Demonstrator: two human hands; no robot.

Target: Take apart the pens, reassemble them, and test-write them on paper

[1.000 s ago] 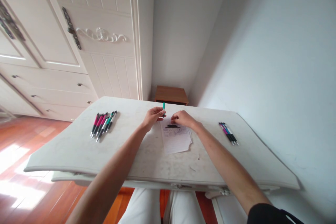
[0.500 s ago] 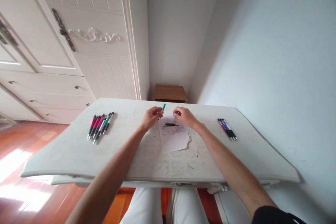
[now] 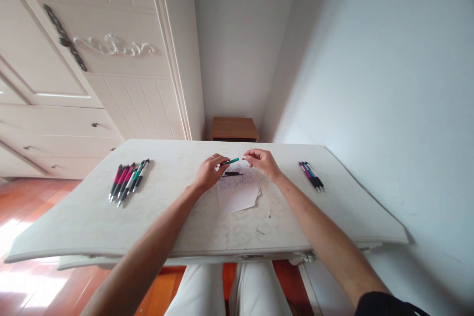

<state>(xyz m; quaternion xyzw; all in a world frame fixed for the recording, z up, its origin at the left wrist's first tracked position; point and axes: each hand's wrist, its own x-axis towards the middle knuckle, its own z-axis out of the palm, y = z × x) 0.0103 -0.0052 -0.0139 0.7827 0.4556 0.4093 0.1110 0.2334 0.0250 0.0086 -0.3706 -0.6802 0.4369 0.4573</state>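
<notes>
My left hand is closed round a green pen barrel, which points right and tilts slightly upward. Across from its tip, my right hand pinches thumb and fingers together; whatever small thing they may hold is too tiny to make out. The two hands are apart. Under them lies a sheet of paper covered in scribbles on its upper part. On the paper rest a black pen part and a thin dark refill, just right of my left hand.
Several pink, green and white pens lie in a group on the left of the white table. Several purple and blue pens lie on the right. A wooden cabinet stands beyond the far edge, a wall on the right.
The green barrel has swung from nearly upright to almost level, pointing toward my right hand. The whole view has shifted slightly to the right.
</notes>
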